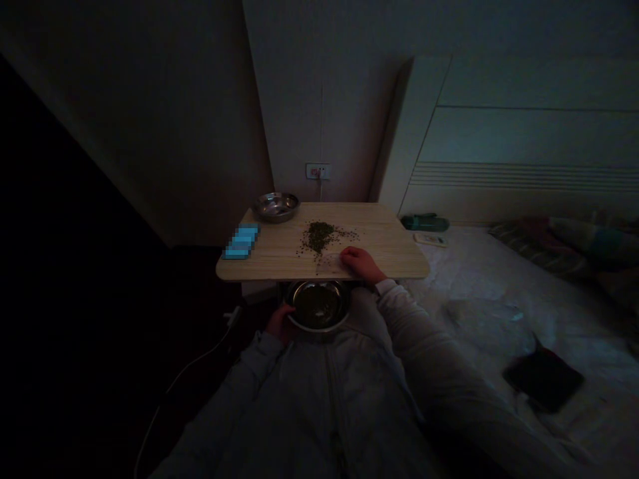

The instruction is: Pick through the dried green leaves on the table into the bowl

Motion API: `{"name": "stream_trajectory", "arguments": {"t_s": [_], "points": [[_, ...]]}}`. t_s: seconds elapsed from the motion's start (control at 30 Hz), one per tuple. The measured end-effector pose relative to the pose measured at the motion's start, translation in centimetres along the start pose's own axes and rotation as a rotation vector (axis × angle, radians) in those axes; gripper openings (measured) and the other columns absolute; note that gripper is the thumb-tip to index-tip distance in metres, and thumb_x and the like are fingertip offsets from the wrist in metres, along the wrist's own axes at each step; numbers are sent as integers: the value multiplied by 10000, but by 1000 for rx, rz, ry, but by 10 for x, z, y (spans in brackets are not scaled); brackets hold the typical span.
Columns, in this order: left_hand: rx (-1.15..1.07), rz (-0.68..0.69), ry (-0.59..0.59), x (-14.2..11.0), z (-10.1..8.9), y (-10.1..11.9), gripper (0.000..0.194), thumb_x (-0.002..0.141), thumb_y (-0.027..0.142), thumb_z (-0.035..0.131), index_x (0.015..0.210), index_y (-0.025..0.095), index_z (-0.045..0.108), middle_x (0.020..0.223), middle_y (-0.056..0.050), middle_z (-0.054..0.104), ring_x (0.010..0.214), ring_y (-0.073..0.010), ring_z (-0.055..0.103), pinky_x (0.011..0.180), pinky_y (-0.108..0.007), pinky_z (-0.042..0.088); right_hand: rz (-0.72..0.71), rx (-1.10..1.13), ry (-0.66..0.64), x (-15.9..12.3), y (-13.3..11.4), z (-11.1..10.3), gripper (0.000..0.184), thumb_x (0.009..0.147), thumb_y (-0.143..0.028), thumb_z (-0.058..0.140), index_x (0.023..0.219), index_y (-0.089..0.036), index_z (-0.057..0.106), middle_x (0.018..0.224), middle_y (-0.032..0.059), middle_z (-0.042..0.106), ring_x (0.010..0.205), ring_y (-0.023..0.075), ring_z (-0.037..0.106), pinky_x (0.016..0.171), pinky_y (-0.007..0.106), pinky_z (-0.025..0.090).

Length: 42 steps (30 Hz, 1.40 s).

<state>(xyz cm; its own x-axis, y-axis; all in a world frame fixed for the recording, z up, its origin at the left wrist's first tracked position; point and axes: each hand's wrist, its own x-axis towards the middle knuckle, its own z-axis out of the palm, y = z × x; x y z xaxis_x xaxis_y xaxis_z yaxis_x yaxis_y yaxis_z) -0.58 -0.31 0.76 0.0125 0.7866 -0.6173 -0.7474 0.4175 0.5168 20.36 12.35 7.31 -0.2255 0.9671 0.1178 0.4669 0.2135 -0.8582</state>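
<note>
Dark green beans or seeds (319, 234) lie in a loose heap on the light wooden table (269, 259), with strays scattered around it. My right hand (363, 265) is closed at the near side of the heap. Its fingers pinch a thin, clear, flat piece of plastic (329, 262) that lies low over the tabletop; the exact kind is hard to make out in the dim light. Below the table's front edge, my left hand (280, 323) grips the left rim of a metal bowl (319, 327) on my lap. Dark contents cover the bowl's bottom.
Another metal bowl (276, 207) stands at the table's back left corner. A lit, blurred-out screen (241, 241) lies near the left edge. To the right is a bed (469, 266) with a green bottle (425, 222), a pale remote (430, 239) and a dark flat object (544, 379).
</note>
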Motion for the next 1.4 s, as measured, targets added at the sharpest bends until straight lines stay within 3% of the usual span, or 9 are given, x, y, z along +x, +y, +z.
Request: {"name": "stream_trajectory", "arguments": {"t_s": [0.37, 0.43, 0.6, 0.67, 1.13, 1.4], "points": [[-19, 14, -29, 4, -2, 0, 420, 654, 30, 500, 1028, 136, 658, 741, -60, 741, 873, -264, 686, 836, -410, 522, 2, 104, -79, -1, 1, 0, 157, 616, -329, 537, 623, -177, 575, 571, -32, 544, 602, 124, 466, 612, 251, 343], [-16, 28, -42, 4, -2, 0, 418, 654, 30, 499, 1025, 139, 659, 745, -58, 741, 877, -262, 686, 836, -411, 522, -3, 143, -19, 0, 3, 0, 168, 620, -345, 527, 624, -181, 563, 574, -25, 541, 608, 129, 468, 612, 254, 350], [-8, -8, -6, -1, 2, 1, 363, 663, 37, 490, 973, 117, 661, 696, -70, 732, 874, -263, 687, 827, -408, 528, 14, 167, 296, 2, 10, 1, 173, 654, -360, 450, 606, -202, 502, 571, -16, 534, 608, 135, 475, 621, 259, 365], [-20, -4, -16, -3, 4, 1, 368, 667, 38, 483, 980, 118, 659, 692, -68, 731, 884, -263, 687, 835, -407, 526, 35, 124, 330, 2, 10, 2, 154, 655, -338, 441, 606, -204, 497, 571, -18, 534, 606, 138, 479, 623, 264, 366], [6, -8, 29, -1, 1, 1, 383, 669, 55, 500, 1015, 131, 646, 736, -67, 738, 894, -270, 684, 845, -430, 525, 87, -33, 306, 2, 4, 1, 117, 665, -290, 443, 626, -199, 506, 596, -23, 537, 626, 140, 487, 635, 270, 368], [2, -5, -20, 3, -3, -1, 377, 675, 64, 498, 1014, 125, 649, 709, -64, 736, 901, -270, 683, 843, -426, 528, 78, -36, 256, -1, -1, 0, 115, 671, -269, 451, 613, -196, 518, 580, -23, 549, 613, 135, 491, 633, 264, 375]]}}
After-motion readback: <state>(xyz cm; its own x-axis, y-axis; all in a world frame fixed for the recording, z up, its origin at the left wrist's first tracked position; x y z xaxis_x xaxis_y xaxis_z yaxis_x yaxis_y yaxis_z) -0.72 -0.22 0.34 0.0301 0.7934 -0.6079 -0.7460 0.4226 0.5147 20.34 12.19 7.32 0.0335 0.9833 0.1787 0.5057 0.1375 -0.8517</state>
